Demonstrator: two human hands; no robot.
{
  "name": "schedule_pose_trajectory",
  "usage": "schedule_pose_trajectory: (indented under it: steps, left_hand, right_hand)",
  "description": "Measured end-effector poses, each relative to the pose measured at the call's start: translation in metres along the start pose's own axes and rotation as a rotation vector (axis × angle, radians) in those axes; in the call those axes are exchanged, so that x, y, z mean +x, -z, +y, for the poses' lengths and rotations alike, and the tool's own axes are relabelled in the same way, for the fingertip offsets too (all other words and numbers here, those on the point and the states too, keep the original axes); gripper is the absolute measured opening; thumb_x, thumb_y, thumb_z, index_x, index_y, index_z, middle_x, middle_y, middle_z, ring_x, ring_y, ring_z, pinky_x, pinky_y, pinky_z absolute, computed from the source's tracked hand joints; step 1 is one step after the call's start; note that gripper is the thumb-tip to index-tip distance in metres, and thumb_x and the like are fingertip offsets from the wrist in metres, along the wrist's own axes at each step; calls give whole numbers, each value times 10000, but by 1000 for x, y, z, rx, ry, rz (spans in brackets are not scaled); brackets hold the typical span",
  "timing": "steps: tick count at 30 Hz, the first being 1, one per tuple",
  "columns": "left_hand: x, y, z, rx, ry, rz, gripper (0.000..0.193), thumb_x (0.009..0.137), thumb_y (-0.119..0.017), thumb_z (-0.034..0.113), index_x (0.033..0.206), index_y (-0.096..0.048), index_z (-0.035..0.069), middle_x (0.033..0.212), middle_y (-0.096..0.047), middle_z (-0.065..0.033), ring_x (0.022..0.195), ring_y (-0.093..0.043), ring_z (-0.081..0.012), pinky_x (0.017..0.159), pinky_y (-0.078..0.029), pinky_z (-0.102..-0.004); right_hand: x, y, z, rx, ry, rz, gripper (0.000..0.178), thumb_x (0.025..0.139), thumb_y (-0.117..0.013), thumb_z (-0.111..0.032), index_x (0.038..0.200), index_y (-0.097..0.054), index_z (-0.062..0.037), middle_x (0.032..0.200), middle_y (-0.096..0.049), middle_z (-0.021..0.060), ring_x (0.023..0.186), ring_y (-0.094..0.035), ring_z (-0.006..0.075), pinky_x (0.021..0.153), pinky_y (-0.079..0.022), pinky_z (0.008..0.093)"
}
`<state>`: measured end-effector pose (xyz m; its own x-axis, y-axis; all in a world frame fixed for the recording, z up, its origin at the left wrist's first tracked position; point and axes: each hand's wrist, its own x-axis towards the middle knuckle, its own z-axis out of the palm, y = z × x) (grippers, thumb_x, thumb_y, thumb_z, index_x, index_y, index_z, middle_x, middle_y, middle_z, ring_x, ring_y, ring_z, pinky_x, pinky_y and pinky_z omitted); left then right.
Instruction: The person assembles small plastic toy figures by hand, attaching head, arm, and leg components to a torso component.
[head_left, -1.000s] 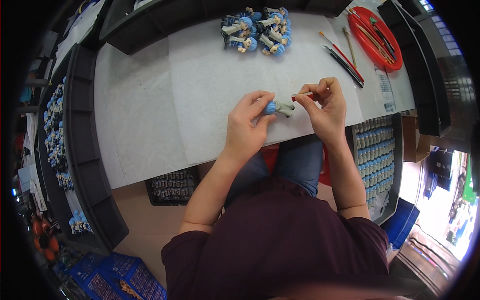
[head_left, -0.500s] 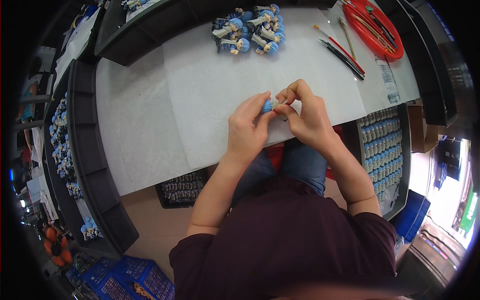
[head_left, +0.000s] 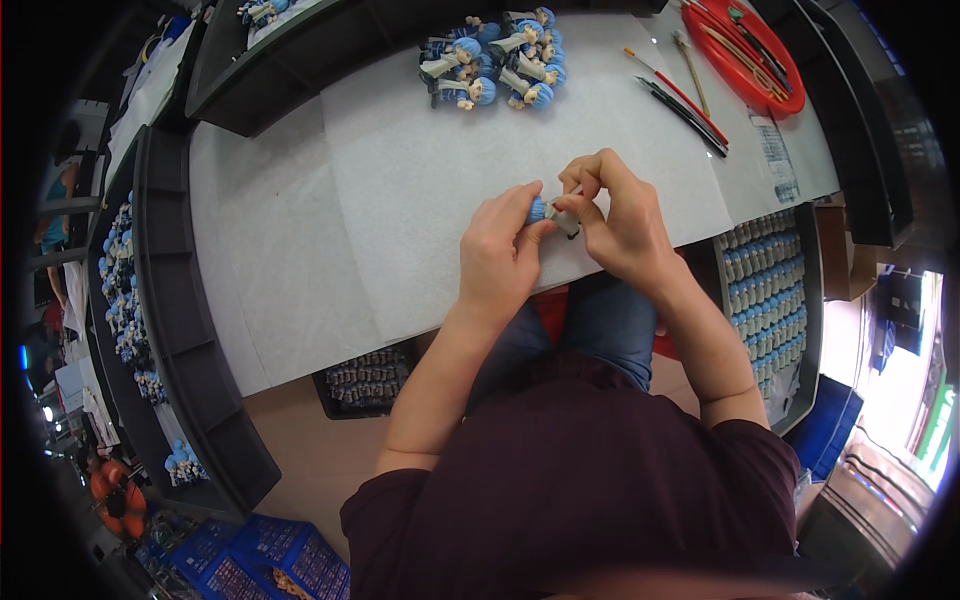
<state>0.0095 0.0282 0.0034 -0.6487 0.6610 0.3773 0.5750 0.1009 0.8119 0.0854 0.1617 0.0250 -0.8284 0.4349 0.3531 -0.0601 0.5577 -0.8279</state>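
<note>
Fingers (head_left: 518,202) hold figurine (head_left: 537,210); blue-haired

One red oval plastic tray (head_left: 797,101), upper right, holding slender tools (head_left: 742,52). Beside it, on the tabletop: one tan-handled brush (head_left: 693,77); one thin red-handled brush (head_left: 690,105); two slim black pen-like tools (head_left: 684,118), side by side. Right of the tabletop: one brown cardboard box (head_left: 838,252). Lower left: blue lattice-sided plastic crates (head_left: 268,538).

Figurine (head_left: 565,222) partly hidden by fingers (head_left: 513,204), shirt (head_left: 570,480) cut off at lower edge, orange shape (head_left: 118,495) blurred
</note>
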Motion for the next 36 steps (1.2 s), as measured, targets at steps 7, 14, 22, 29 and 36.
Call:
schedule_pose_trajectory:
  steps: [7,14,22,29,36]
  left_hand:
    - [-2,0,1,-3,5,4,338,734,-654,2,1066,-591,-9,974,-621,-177,860,-617,-278,760,-487,-320]
    - [1,1,2,-9,26,-17,329,739,-647,-2,1063,-592,-9,966,-624,-172,855,-618,-268,756,-487,-318]
    - [0,2,3,-30,53,-23,324,737,-639,-27,1058,-594,-15,959,-627,-165,852,-619,-245,745,-486,-302]
    - [1,1,3,-40,37,-28,319,742,-640,-24,1058,-595,-17,963,-626,-167,839,-621,-229,742,-488,-295]
    - [-1,-2,2,-53,35,-13,316,739,-632,-24,1051,-586,-19,955,-620,-159,830,-597,-253,727,-480,-316]
  right_hand:
    - [3,2,1,-64,7,-33,232,692,-607,100,793,-429,-10,715,-527,137,676,-549,310,593,-443,346]
    - [1,2,-3,51,-27,-44,226,708,-601,103,794,-419,1,730,-553,134,708,-591,272,622,-466,327]
    - [8,7,1,87,-48,-93,212,725,-596,88,787,-414,-3,719,-568,133,713,-602,272,643,-473,320]
    - [11,11,9,-18,-43,-89,219,714,-606,80,778,-416,-7,693,-550,125,663,-570,278,577,-437,327]
    - [11,12,15,-39,-101,-1,214,712,-610,78,776,-424,-8,672,-533,123,657,-574,251,569,-441,329]
